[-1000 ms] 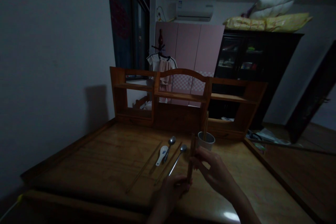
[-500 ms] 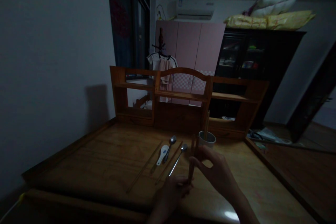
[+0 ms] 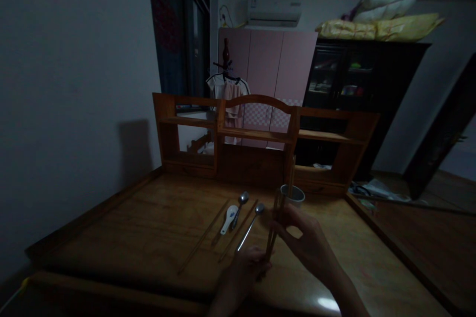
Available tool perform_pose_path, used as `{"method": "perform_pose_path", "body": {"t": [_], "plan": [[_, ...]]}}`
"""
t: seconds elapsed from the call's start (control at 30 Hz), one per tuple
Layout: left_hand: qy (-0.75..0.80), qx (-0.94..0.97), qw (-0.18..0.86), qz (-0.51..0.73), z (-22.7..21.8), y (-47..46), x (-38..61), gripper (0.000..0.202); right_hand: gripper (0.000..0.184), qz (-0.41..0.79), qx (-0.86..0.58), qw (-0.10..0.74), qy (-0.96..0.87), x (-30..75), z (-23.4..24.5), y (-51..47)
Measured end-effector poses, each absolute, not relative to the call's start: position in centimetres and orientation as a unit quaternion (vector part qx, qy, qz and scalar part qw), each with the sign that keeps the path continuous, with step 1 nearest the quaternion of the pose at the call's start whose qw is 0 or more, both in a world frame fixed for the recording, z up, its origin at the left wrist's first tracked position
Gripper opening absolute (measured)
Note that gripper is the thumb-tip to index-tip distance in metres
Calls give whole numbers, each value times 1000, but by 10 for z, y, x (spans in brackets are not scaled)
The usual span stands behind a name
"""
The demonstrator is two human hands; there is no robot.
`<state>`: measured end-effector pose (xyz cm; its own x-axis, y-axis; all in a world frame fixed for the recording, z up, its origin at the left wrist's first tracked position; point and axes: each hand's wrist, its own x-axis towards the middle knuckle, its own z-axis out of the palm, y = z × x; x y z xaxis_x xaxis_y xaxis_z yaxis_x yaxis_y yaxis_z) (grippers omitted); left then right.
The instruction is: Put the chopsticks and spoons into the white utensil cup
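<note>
The room is dim. My left hand (image 3: 243, 270) is closed round the lower end of a pair of wooden chopsticks (image 3: 274, 222) held nearly upright over the wooden table (image 3: 148, 223). Higher up the sticks, my right hand (image 3: 303, 240) pinches them between thumb and fingers. Just behind stands a white cup (image 3: 293, 194) with more chopsticks standing in it. Left of my hands lie two metal spoons (image 3: 250, 225), a white ceramic spoon (image 3: 228, 218) and loose chopsticks (image 3: 204, 241).
A wooden shelf unit (image 3: 260, 138) stands along the table's far edge. A raised rim runs round the table. Behind are a pink wardrobe (image 3: 275, 74), a dark cabinet (image 3: 357, 89) with bedding on top, and a clothes stand.
The chopsticks' tops have tilted a little to the right, toward the cup. My right hand has shifted slightly up the sticks. The view has edged upward.
</note>
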<state>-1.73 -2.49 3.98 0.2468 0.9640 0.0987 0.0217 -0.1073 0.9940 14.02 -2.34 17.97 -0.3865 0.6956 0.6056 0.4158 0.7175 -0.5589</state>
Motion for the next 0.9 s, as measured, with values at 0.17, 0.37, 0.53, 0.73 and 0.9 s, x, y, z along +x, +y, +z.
{"method": "perform_pose_path", "body": {"t": [0.17,0.37,0.53,0.73,0.9], "plan": [[423,603,516,437,49,-28,-16,19,9,191,-347,423,-815,141,176,-23],[435,596,508,445,42,-35,-16,24,17,252,-331,417,-808,142,174,-23],[410,630,495,437,35,-39,-21,29,10,281,-345,398,-803,146,175,-20],[398,651,474,439,44,-39,-23,33,8,295,-358,391,-795,146,175,-15],[416,635,474,446,53,-41,-22,37,4,286,-367,389,-795,145,176,-16]]}}
